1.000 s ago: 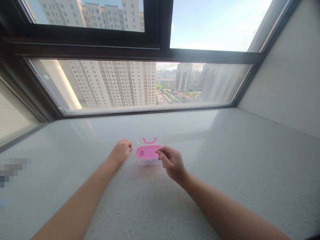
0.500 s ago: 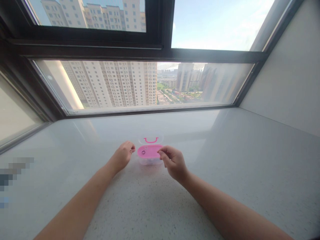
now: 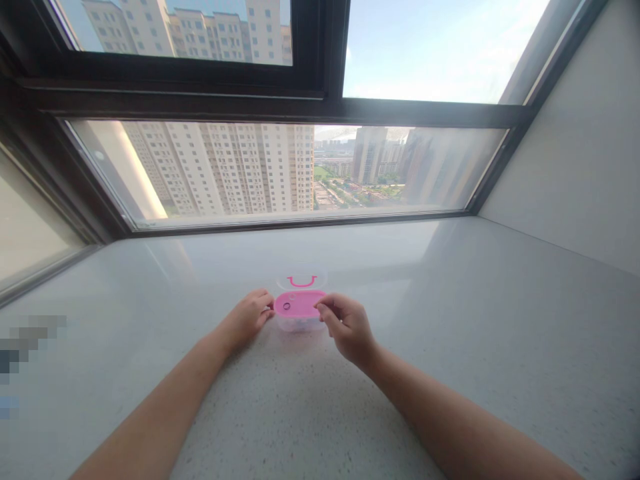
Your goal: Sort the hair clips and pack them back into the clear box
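Note:
A small clear plastic box [image 3: 299, 321] with a pink oval top [image 3: 300, 303] stands on the speckled stone sill [image 3: 310, 407]. A dark ring [image 3: 287, 306] marks the left part of the pink top. Behind it lies a clear piece with a pink U-shaped mark [image 3: 302, 281]. The curled fingers of my left hand [image 3: 246, 320] touch the box's left end. My right hand [image 3: 347, 327] pinches thumb and fingertip at the pink top's right edge. Whether it holds anything small is hidden.
A dark-framed window [image 3: 280, 110] runs along the far edge of the sill, with high-rise buildings outside. A pale wall [image 3: 565, 167] closes the right side. A blurred patch [image 3: 25, 347] covers part of the left edge.
My left hand has moved right, from just short of the box to touching its left end. My right hand has stayed at the pink top's right edge, and the box has not moved.

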